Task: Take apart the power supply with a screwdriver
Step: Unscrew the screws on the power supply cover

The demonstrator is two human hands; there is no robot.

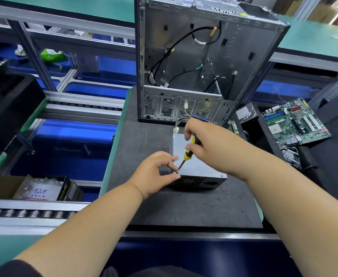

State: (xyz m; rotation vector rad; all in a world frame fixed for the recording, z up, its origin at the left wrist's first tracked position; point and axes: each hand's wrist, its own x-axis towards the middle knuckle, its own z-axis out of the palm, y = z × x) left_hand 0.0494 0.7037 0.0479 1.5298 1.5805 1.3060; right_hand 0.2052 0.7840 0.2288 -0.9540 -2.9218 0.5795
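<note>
Grey mat (pixel 144 136) under power supply (pixel 200 166); right hand (pixel 210 144) gripping screwdriver (pixel 188 152), left hand (pixel 154 172) pinching its tip.

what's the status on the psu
Right hand grips screwdriver, tip at near-left top corner of PSU. Left hand pinches at tip. Nothing in the way.

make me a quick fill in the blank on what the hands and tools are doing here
1. The right hand grips a yellow-and-black ____.
2. Its tip meets the near-left top corner of the grey metal power supply box, beside the ____ hand's fingers.
3. Behind the box stands an open grey metal computer ____.
4. The green motherboard lies to the ____ of the box.

Missing words: screwdriver; left; case; right
</note>
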